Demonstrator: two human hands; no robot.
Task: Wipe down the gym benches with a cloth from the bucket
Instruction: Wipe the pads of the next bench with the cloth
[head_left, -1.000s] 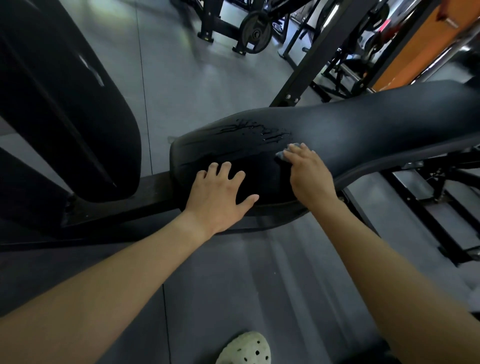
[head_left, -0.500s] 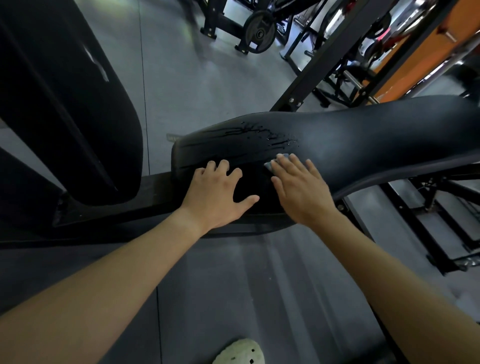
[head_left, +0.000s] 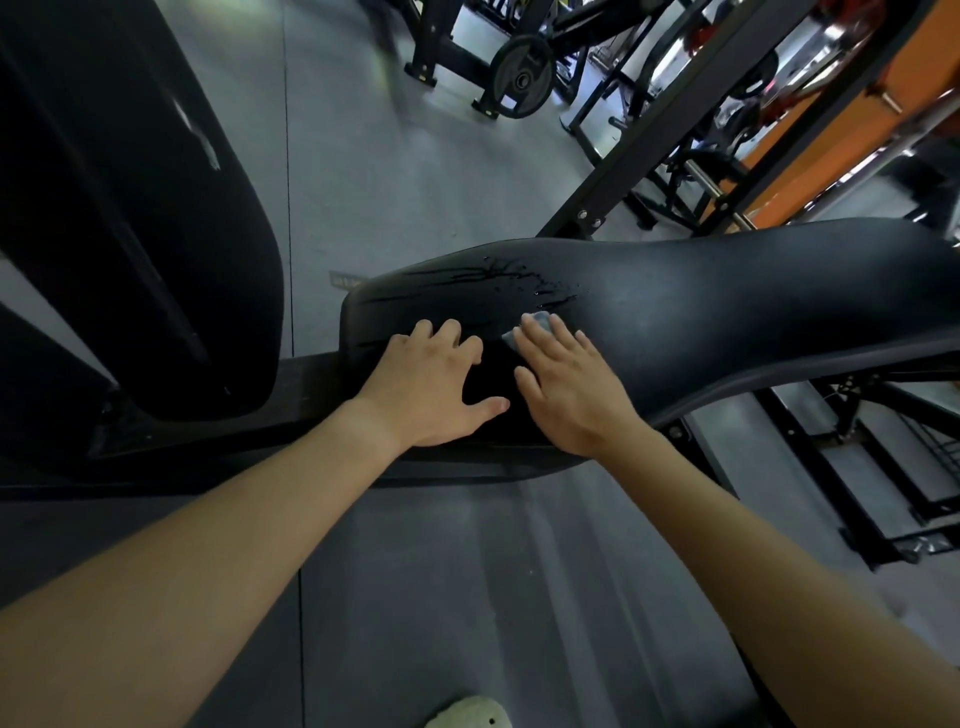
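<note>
The left hand (head_left: 431, 389) lies flat on the near end of the black bench pad (head_left: 727, 312), fingers spread and straight, holding nothing. Just beside it the right hand (head_left: 569, 395) presses a blue-grey cloth (head_left: 539, 319) onto the pad with straight fingers; only the cloth's edge shows past the fingertips. Wet streaks (head_left: 493, 275) glisten on the pad beyond the cloth

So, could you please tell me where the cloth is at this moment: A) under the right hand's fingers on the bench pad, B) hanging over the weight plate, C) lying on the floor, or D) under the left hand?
A: the cloth peeks out from under the fingers of the right hand, which presses it flat on the bench pad, while the left hand rests bare on the pad.
</note>
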